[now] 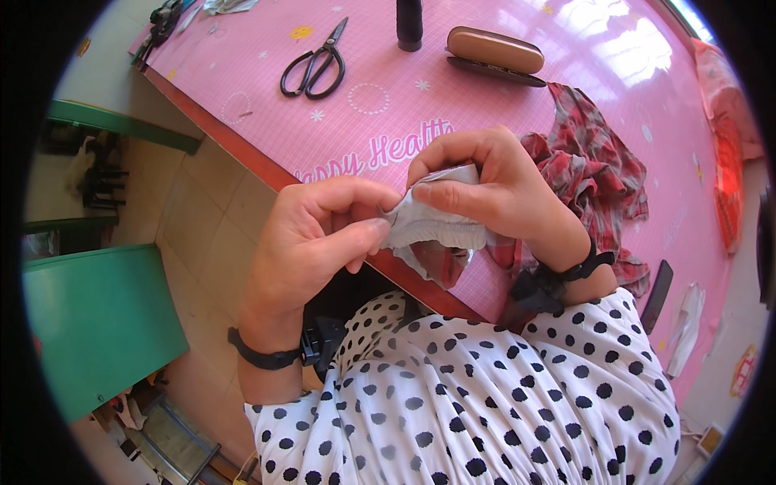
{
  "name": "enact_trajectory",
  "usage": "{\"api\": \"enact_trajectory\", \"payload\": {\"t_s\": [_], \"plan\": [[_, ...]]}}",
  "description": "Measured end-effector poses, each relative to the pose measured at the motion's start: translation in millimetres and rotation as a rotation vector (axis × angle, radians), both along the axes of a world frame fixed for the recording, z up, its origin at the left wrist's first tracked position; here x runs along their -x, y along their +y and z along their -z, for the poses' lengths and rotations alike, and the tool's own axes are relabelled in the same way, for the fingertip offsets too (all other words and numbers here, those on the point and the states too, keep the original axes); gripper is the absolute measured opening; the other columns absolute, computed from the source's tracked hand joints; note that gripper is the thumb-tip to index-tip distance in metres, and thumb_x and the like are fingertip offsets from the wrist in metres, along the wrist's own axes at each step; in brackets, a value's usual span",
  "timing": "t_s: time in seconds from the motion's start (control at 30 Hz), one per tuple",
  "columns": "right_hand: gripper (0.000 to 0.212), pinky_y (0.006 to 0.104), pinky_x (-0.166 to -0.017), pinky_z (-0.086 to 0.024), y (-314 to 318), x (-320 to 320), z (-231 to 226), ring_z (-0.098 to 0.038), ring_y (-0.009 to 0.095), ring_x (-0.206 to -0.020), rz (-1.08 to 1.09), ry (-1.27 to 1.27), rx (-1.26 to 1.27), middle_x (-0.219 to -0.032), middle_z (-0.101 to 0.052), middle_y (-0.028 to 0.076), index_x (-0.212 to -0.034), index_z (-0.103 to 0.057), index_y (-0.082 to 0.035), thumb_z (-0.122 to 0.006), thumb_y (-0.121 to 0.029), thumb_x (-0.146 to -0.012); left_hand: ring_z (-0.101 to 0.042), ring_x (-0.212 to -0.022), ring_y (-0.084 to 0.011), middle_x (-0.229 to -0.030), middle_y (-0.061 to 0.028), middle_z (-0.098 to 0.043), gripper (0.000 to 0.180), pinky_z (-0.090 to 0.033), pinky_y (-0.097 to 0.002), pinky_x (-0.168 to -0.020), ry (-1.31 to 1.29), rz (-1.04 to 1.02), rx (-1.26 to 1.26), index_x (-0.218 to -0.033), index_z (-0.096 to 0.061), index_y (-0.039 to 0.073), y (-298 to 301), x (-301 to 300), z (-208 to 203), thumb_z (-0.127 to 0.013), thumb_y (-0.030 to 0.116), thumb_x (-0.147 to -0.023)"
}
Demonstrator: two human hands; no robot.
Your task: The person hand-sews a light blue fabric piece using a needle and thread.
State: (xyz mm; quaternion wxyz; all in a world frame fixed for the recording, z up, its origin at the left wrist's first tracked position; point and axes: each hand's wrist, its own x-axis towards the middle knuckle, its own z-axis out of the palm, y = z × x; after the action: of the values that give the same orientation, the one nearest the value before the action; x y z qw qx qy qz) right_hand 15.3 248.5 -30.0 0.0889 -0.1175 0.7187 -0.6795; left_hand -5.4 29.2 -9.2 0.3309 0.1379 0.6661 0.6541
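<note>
Above the near edge of the table, my left hand (311, 238) and my right hand (489, 182) hold a pale grey piece of cloth (440, 226) between them. Its lower edge looks gathered, and a red and grey part hangs beneath. The left thumb and forefinger are closed at the cloth's left end. Pinched between the right thumb and bent fingers is its upper edge. Whether a small pin or needle is in the fingertips cannot be made out. Beside my right wrist lies a crumpled red and grey plaid cloth (594, 158), perhaps joined to the held piece.
Black-handled scissors (315, 73) lie on the pink table covering (356, 133), with a black cylinder (410, 24) and a brown case (497, 52) farther right. A dark flat strip (658, 297) and a white scrap (687, 330) are at the right. A green-topped stand (105, 315) is at left.
</note>
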Motion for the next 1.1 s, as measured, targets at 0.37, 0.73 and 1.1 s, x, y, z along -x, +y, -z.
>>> {"api": "enact_trajectory", "payload": {"t_s": [0.37,0.73,1.1], "plan": [[0.019,0.0228,-0.064,-0.049,0,2,5,-0.058,0.007,-0.070,-0.055,-0.143,0.100,-0.077,-0.065,0.004,-0.089,-0.068,0.003,-0.069,-0.014,-0.080,-0.053,-0.060,-0.0030,-0.075,-0.0012,-0.064,0.018,-0.042,-0.0163,-0.053,-0.006,-0.013,-0.025,-0.099,-0.066,-0.002,1,-1,4,-0.060,0.000,-0.082],[0.020,0.0227,-0.064,-0.048,-1,2,9,-0.058,0.007,-0.071,-0.071,-0.130,0.085,-0.077,-0.065,0.004,-0.089,-0.068,0.003,-0.070,-0.015,-0.079,-0.053,-0.060,-0.0029,-0.074,-0.0012,-0.063,0.017,-0.041,-0.0167,-0.053,-0.004,-0.005,-0.003,-0.098,-0.066,-0.002,0,0,4,-0.061,0.000,-0.082],[0.012,0.0196,-0.063,-0.045,-1,3,8,-0.056,0.005,-0.071,-0.048,-0.185,0.085,-0.078,-0.063,0.000,-0.085,-0.067,0.002,-0.067,-0.008,-0.079,-0.052,-0.060,-0.0026,-0.074,-0.0001,-0.063,0.016,-0.041,-0.0168,-0.053,0.031,-0.008,0.042,-0.097,-0.066,-0.002,0,-1,2,-0.060,0.000,-0.083]]}}
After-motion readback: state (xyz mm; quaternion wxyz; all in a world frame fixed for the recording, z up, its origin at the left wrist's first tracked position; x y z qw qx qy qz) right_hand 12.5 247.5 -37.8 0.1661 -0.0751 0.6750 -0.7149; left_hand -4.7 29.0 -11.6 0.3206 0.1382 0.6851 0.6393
